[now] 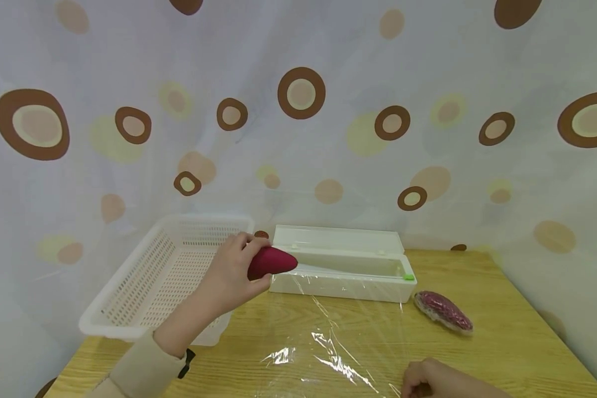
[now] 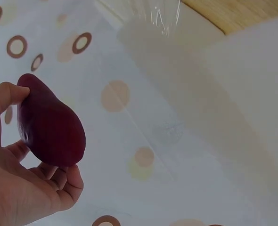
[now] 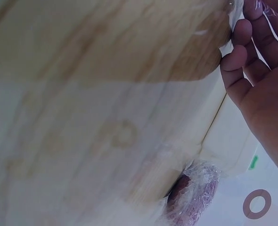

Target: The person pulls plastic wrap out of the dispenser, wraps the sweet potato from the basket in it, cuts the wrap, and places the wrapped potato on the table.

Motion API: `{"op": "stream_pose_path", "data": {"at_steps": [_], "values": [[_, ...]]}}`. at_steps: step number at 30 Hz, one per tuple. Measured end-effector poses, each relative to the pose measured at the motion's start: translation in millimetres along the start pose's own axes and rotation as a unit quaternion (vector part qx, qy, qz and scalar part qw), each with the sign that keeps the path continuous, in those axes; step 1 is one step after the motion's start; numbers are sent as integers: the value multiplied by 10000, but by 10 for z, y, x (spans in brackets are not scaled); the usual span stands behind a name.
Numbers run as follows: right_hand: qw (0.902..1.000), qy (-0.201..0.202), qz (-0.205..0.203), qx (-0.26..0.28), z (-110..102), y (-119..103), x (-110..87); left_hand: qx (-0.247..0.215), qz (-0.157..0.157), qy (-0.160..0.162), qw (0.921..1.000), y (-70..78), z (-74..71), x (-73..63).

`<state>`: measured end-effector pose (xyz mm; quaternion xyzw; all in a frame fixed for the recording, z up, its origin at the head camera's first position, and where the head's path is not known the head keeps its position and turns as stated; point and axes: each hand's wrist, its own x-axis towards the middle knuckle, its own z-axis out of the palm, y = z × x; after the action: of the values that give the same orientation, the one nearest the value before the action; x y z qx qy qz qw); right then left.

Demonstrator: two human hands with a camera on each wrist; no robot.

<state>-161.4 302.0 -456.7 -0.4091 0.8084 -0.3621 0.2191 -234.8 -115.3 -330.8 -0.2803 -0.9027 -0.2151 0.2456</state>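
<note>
My left hand [image 1: 234, 271] grips a dark red sweet potato [image 1: 272, 261] between fingers and thumb, its tapered end pointing right in the head view. It is held in the air by the front of a white cling film box [image 1: 338, 288], whose lid stands open. From that box a sheet of clear cling film [image 1: 328, 348] stretches toward me over the table. At the sheet's near right, my right hand [image 1: 430, 378] pinches the film with curled fingers; in the right wrist view, film shows at the fingertips [image 3: 242, 30].
A white plastic basket [image 1: 124, 265] stands at the left, behind my left forearm. Right of the box lies another sweet potato [image 1: 444, 311] wrapped in film. A green slider [image 1: 408, 277] sits at the box's right end. A patterned curtain [image 1: 298, 149] hangs behind the wooden table [image 1: 517, 342].
</note>
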Motion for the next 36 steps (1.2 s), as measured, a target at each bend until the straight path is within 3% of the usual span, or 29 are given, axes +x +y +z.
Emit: {"op": "stream_pose_path", "data": {"at_steps": [5, 18, 29, 36], "values": [[9999, -62, 67, 92, -12, -10, 1, -104, 158, 80, 9998, 150, 131, -78], [9986, -78, 375, 367, 0, -19, 6, -448, 131, 411, 9981, 409, 456, -168], [9984, -127, 377, 414, -7, -41, -5, -606, 106, -65, 9981, 583, 803, -331], [9996, -83, 159, 239, -8, -22, 15, -515, 120, -685, 9962, 665, 951, -400]]}}
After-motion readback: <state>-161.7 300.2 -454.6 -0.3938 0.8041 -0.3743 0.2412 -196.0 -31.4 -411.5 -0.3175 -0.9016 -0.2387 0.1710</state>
